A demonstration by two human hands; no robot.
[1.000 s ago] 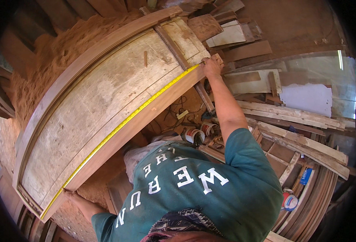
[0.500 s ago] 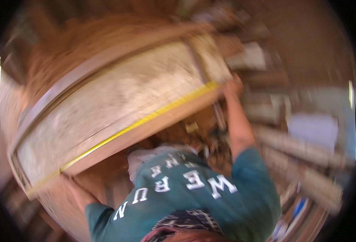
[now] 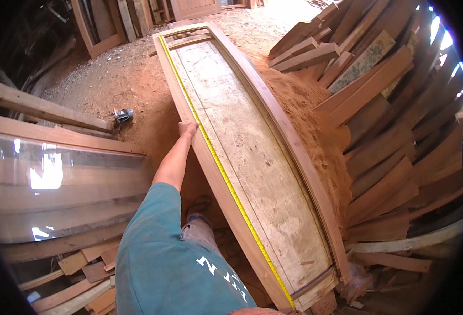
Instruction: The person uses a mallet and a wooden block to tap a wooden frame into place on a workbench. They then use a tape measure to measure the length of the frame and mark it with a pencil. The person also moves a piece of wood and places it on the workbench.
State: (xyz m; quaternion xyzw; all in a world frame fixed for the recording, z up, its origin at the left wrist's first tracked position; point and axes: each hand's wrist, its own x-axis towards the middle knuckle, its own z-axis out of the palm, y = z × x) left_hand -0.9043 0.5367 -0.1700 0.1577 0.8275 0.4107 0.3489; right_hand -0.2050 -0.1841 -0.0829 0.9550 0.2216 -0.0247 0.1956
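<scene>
A long wooden door frame (image 3: 218, 173) lies at a slant, its rails around a pale, stained board (image 3: 252, 152). Along its left rail runs the extended yellow blade of a tape measure (image 3: 226, 178), from the far end down to the near end. About a third of the way from the far end, my left hand (image 3: 189, 129) rests on that rail, fingers closed at the blade's edge. My right hand does not show. At the lower edge the blade's near end meets my body, and what holds it there is hidden.
Stacked planks (image 3: 383, 142) crowd the right side, beside heaped sawdust (image 3: 315, 110). On the left are a glossy panel (image 3: 58, 178), a timber beam (image 3: 53, 107) and wood offcuts (image 3: 92, 265). A small metal-grey object (image 3: 123, 116) sits near the beam's end.
My view has swung round and sharpened from a blur, so the frame now runs away from me. My left hand is now partway along the blade; my right hand has left the view.
</scene>
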